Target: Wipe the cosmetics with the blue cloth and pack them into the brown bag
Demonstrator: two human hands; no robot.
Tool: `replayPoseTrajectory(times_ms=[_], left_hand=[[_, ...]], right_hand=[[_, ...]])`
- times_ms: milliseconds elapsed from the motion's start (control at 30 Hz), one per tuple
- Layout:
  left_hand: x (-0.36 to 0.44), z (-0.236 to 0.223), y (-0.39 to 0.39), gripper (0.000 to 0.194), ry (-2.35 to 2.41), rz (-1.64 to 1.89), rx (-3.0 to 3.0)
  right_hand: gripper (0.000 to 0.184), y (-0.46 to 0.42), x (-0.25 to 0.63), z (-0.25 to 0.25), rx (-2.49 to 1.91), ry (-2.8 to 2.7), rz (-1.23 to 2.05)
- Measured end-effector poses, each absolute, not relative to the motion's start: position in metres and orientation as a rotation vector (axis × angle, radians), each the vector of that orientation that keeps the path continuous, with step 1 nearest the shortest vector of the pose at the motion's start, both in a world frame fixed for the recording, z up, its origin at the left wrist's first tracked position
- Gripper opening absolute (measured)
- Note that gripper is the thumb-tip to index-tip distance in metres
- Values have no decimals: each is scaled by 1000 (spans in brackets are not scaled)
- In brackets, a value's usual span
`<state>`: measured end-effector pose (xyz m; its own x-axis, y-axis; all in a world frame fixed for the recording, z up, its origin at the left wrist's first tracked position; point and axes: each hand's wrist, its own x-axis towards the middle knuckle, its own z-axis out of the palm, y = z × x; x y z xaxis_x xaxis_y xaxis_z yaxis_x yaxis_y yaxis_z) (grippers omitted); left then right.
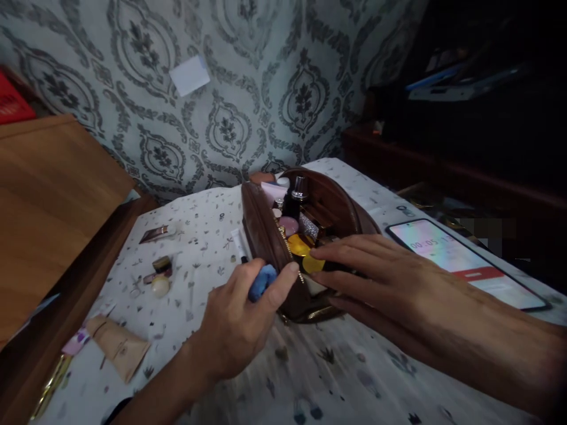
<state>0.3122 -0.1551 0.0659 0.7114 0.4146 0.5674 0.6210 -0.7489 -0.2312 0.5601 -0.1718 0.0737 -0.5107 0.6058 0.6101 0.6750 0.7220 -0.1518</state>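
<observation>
A brown zip cosmetic bag (261, 227) stands unzipped on the table, full of small cosmetics. Inside it are a dark bottle with a silver cap (300, 189), a pink round item (289, 226), a glittery case (308, 225) and yellow round pieces (313, 263). My left hand (237, 324) is closed around a small blue crumpled item (262, 282) at the bag's near left side, its thumb against the zipper edge. Over the bag's opening, my right hand (376, 265) has its fingers stretched out, fingertips by the yellow pieces. Whether it touches them I cannot tell.
On the left of the table lie a beige tube (117, 345), a small dark-lidded jar (162, 264), a cream round item (160, 286) and a gold tube (52, 383). A white tube (239, 243) lies beside the bag. A phone (465, 260) showing a timer lies right.
</observation>
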Motion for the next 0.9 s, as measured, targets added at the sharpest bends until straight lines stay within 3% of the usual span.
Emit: replayPoseTrajectory(times_ms=[167,333,500,633,800,900], left_hand=[[295,40,-167,48,-819,-709,-2606],[270,21,-173,36,-883,-493,-2678],[263,27,-137,22,-1477,-266,-2704],[277,30,-94,27,-1960,-324,-2613],[290,22,-70,39,-2055,-349,-2653],[286,19,-71,39,-2069,-403,-2698]], right_hand=[[23,-173,553,82,-937,-2324,-238],[18,-181,547,80,-996,-2233,-322],[23,-198,523,78,-985,-2117,-242],[16,-209,493,68,-904,-2126,-203],[17,-219,464,41,-921,-2069,-418],[20,-224,448,23,-762,-2162,-319]])
